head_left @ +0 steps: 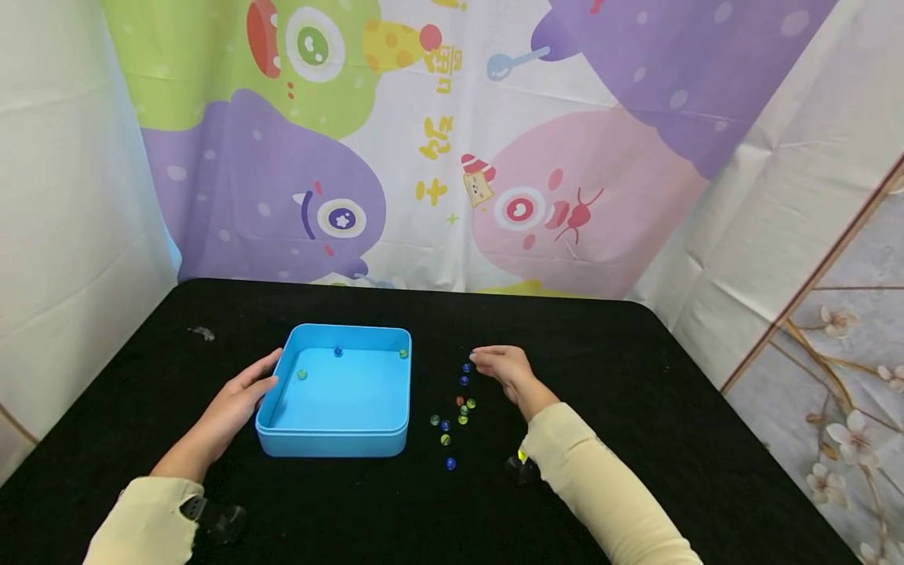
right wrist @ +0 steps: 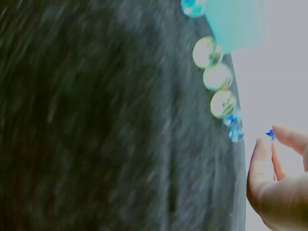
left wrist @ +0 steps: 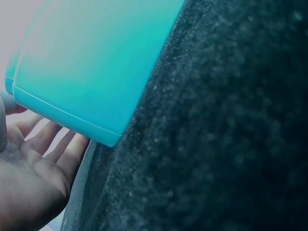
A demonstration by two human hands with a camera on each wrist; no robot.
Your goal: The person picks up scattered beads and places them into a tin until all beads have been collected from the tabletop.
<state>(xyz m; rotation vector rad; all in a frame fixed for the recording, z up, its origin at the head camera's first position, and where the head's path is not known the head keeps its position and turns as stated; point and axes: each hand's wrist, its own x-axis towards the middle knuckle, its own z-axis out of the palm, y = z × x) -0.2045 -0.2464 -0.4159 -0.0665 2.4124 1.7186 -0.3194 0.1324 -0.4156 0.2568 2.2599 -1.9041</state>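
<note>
My left hand rests along the left wall of a light blue square box, its extended fingers against the outside. Inside the box lie a blue marble and two green ones, one near the left wall and one at the right wall. My right hand pinches a small blue marble between thumb and fingertips, at the far end of a line of marbles on the black cloth. Two blue marbles lie just in front of those fingertips.
Several more marbles lie right of the box: a reddish one, a green one, and a blue one nearest me. A small pale scrap sits at the back left. A cartoon curtain hangs behind the black table.
</note>
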